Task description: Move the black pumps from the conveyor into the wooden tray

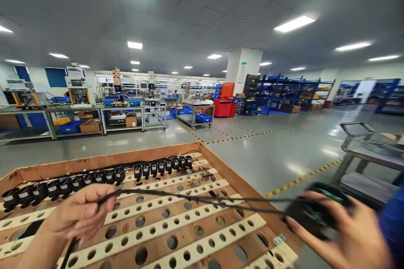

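Observation:
My left hand (80, 214) pinches a thin black cable (195, 198) that stretches rightwards to a round black part (311, 214). My right hand (344, 235) grips that black part at the lower right, off the crate's edge. Both hands hover over a wooden crate (221, 163) fitted with perforated pale strips (176, 231). Along the crate's far side stands a row of several black cylindrical parts (104, 176) with their wires. A blue sleeve shows at my right wrist.
A grey metal cart (362, 151) stands to the right of the crate. Across the glossy floor with yellow tape lines (252, 135) are workbenches with machines (75, 92), blue bins, a red cabinet (224, 102), a white pillar and blue shelving (284, 92).

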`<state>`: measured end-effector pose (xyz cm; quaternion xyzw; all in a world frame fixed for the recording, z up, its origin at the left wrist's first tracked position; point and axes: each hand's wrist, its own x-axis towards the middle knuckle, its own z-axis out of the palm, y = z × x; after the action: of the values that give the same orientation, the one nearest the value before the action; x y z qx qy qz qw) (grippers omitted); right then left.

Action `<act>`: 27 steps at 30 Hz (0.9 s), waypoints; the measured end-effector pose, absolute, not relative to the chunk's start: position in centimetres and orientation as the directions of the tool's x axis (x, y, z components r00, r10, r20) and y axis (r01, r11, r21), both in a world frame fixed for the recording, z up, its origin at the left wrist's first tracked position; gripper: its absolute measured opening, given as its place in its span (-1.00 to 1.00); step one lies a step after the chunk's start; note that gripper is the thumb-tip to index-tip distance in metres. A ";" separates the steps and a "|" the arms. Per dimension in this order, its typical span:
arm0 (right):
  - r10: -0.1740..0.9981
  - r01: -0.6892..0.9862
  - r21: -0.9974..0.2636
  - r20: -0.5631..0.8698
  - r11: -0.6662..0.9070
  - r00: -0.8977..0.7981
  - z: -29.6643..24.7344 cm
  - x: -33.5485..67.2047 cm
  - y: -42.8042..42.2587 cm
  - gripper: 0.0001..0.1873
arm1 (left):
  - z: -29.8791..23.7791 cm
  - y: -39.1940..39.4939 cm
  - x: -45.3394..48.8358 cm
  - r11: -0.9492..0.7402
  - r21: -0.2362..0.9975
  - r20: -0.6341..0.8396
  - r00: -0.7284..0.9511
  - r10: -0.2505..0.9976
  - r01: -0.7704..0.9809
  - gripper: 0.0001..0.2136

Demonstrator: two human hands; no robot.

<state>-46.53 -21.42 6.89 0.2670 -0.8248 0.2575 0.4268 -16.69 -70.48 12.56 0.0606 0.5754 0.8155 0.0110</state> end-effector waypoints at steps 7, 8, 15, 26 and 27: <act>-0.254 -0.685 -0.517 0.671 0.513 -0.697 -2.7 -66.3 -43.2 -0.41 | 18.6 -72.7 -27.0 -0.292 0.953 0.055 -0.995 -0.083 0.077 -0.67; -0.268 -0.661 -0.541 0.631 0.520 -0.727 -4.3 -68.7 -45.6 -0.39 | 19.2 -72.7 -29.0 -0.288 0.955 0.037 -0.992 -0.120 0.071 -0.66; -0.187 -0.472 -0.633 0.464 0.614 -0.866 -12.8 -78.9 -54.9 -0.30 | 21.6 -74.4 -41.0 -0.292 0.955 -0.055 -0.939 -0.338 0.049 -0.78; -0.402 -0.588 -0.466 0.442 0.661 -0.802 -13.4 -79.0 -55.8 -0.40 | 22.3 -80.0 -46.7 -0.375 0.916 -0.101 -0.819 -0.564 0.145 -0.75; -0.416 -0.595 -0.452 0.437 0.665 -0.797 -13.4 -78.8 -55.7 -0.40 | 22.2 -80.2 -46.8 -0.381 0.913 -0.104 -0.817 -0.566 0.148 -0.75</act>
<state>-78.81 -55.69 -13.40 0.2806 -0.9000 0.2979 0.1501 -46.81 -80.20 22.22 -0.2052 0.5101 0.8053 -0.2217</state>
